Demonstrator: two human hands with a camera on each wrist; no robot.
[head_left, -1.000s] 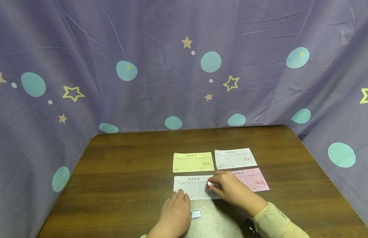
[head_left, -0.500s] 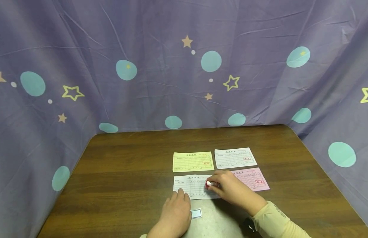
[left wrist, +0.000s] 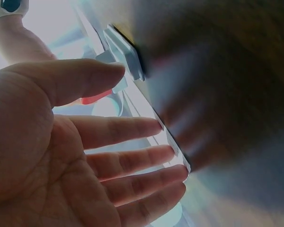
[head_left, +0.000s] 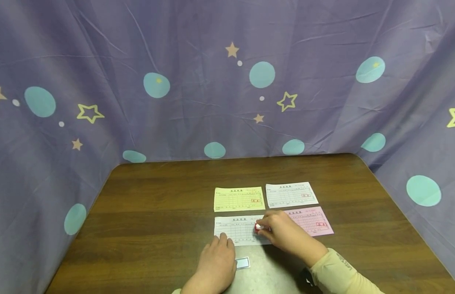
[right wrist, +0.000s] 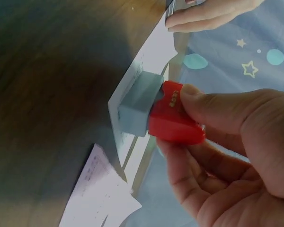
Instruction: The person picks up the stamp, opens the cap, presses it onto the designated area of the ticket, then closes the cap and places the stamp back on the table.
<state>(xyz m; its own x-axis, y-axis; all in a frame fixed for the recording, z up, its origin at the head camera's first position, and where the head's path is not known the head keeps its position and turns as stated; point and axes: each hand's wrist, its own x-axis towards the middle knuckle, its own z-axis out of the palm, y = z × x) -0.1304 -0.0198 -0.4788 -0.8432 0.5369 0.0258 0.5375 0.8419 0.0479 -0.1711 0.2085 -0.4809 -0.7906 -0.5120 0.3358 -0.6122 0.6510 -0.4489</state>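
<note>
My right hand [head_left: 284,232] pinches a stamp with a red handle [right wrist: 177,113] and a grey base [right wrist: 141,104] between thumb and fingers. The base stands on the right part of the near white receipt slip [head_left: 233,229]. On that slip's lower left edge rest the fingertips of my left hand [head_left: 216,261], its fingers straight and slightly spread in the left wrist view. Just right of the left hand lies a small flat light-blue rectangular case [head_left: 243,263], partly hidden by the hand. The slip's right end is hidden behind my right hand.
A yellow slip [head_left: 238,199], another white slip [head_left: 291,194] and a pink slip [head_left: 311,221] lie around, each with a red stamped box. A dark object [head_left: 307,277] shows beside the right sleeve. A patterned purple curtain [head_left: 190,81] surrounds the wooden table [head_left: 157,204].
Both hands stay almost in place, the stamp still at the same spot on the white slip. The head view has shifted very slightly.
</note>
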